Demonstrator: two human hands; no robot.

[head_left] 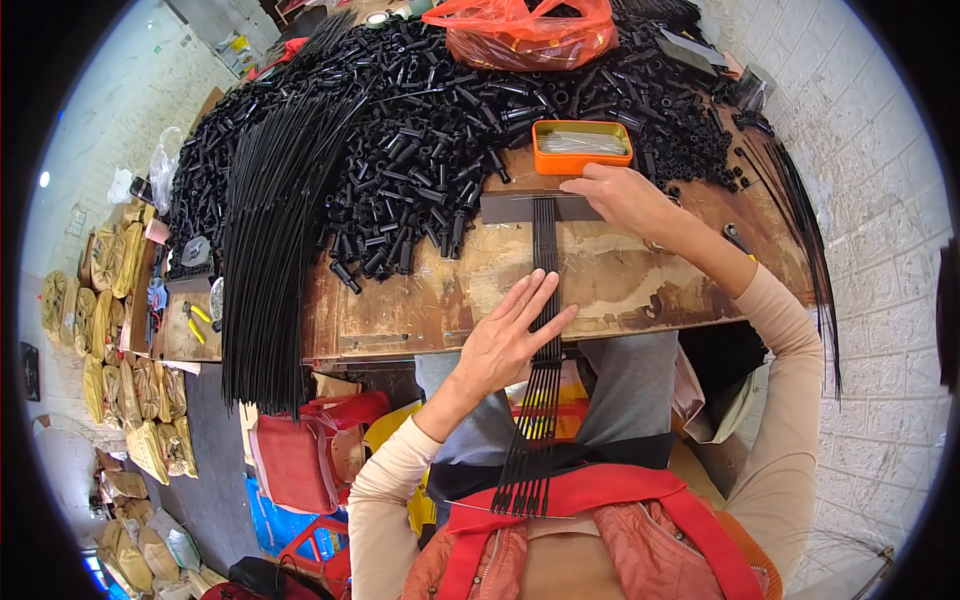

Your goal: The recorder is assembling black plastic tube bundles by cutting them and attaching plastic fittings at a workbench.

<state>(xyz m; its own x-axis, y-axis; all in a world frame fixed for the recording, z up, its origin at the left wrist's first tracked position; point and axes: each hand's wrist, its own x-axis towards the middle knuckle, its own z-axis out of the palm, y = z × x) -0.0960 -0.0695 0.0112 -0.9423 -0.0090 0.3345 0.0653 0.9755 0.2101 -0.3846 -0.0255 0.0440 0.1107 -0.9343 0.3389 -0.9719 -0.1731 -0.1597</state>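
Several thin black rods lie side by side across a worn wooden table, running from a dark flat bar toward me and hanging over the near edge into my lap. My left hand lies flat with fingers spread on the rods near the table edge. My right hand rests at the right end of the dark bar, fingertips on it, just below an orange tin of thin metal pins.
A big heap of short black plastic tubes covers the far table. A thick bundle of long black rods hangs over the left edge. An orange plastic bag sits at the back. Yellow-handled pliers lie far left. Red stools stand below.
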